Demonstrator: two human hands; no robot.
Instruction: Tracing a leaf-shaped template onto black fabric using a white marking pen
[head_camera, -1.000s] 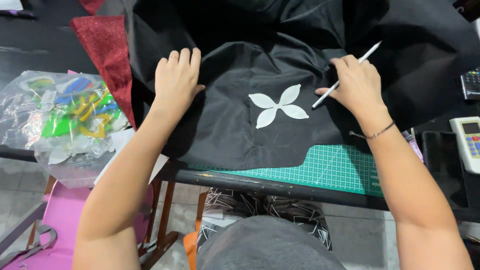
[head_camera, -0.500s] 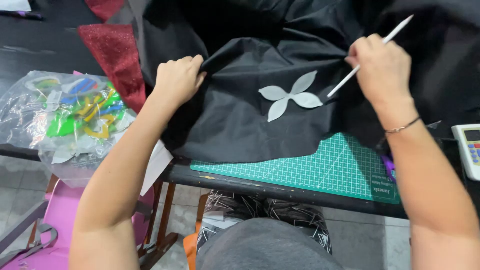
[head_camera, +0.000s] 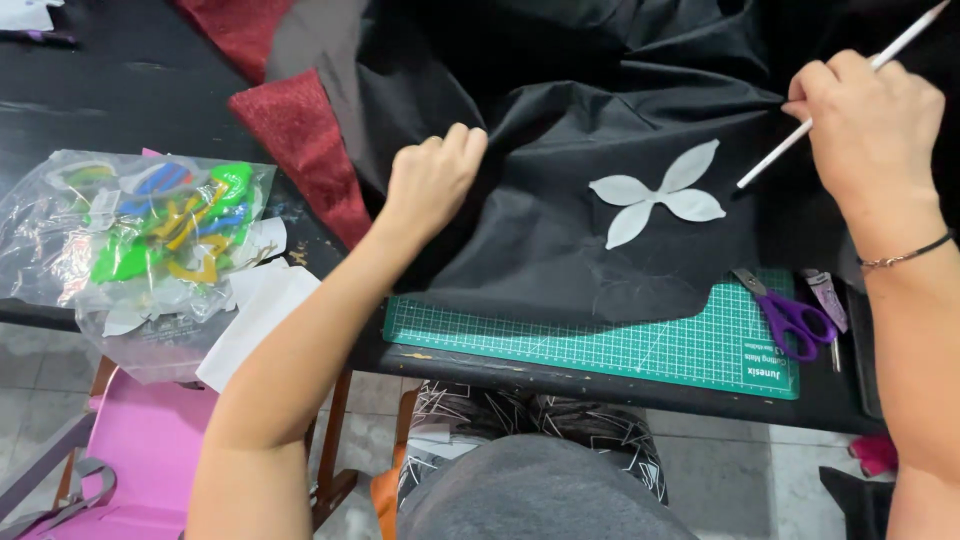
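White pencil (head_camera: 840, 100) in right hand (head_camera: 870, 125): tip down-left, axis diagonal.

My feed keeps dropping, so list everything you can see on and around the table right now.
black fabric: 1, black, bunched over the table and mat
flower-shaped template: 1, pale grey, on the fabric
cutting mat: 1, green, near table edge
scissors: 1, purple handles, on the mat's right end
red glitter fabric: 2 pieces, red, left of the black fabric
plastic bag of coloured shapes: 1, clear, table's left
pink chair: 1, below left
left hand: fist gripping the fabric
right hand: holding a white pencil
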